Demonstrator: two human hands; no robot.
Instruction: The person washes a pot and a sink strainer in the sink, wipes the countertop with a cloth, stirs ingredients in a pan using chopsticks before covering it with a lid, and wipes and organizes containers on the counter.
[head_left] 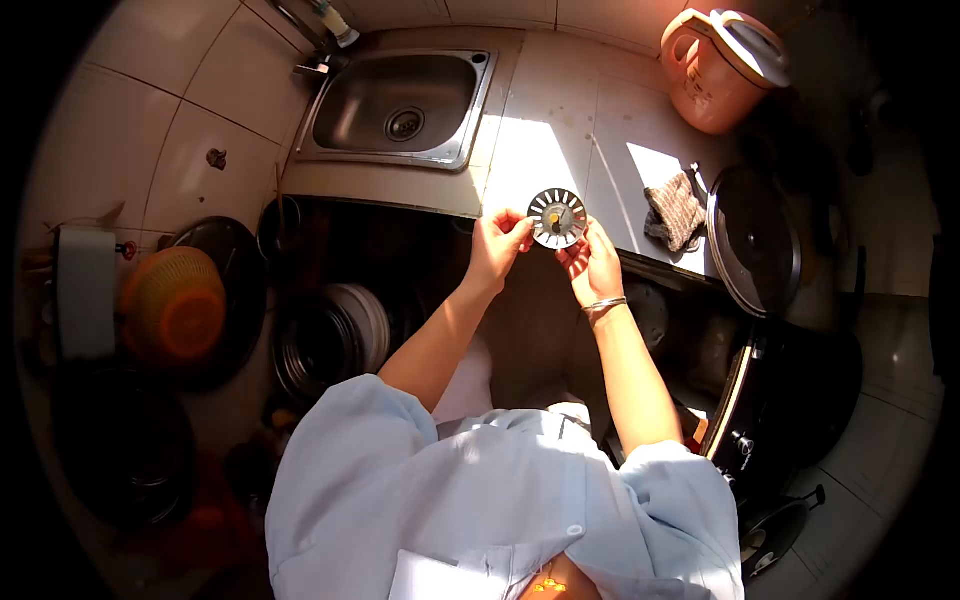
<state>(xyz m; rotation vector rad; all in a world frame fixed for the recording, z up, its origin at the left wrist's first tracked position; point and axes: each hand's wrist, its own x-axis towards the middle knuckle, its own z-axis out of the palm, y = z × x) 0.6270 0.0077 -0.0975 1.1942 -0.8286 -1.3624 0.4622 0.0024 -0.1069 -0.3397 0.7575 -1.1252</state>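
A round metal sink strainer [546, 233], with slots radiating around its rim and a yellowish spot near its middle, is held up in front of the counter's edge. My left hand [497, 247] pinches its left rim between thumb and fingers. On the other side, my right hand [594, 264] grips the lower right rim, a bracelet at the wrist. Behind the strainer lies the sunlit tiled counter [540, 110]. To the upper left is the steel sink [468, 120], its round drain [405, 123] visible at the bottom.
At the back right stands a pink pitcher [705, 95]. A crumpled brown cloth [676, 212] lies by a round lid [752, 240]. An orange basket [175, 308] hangs or stands at left, near stacked pots [318, 342]. A dark stove [780, 400] is at right.
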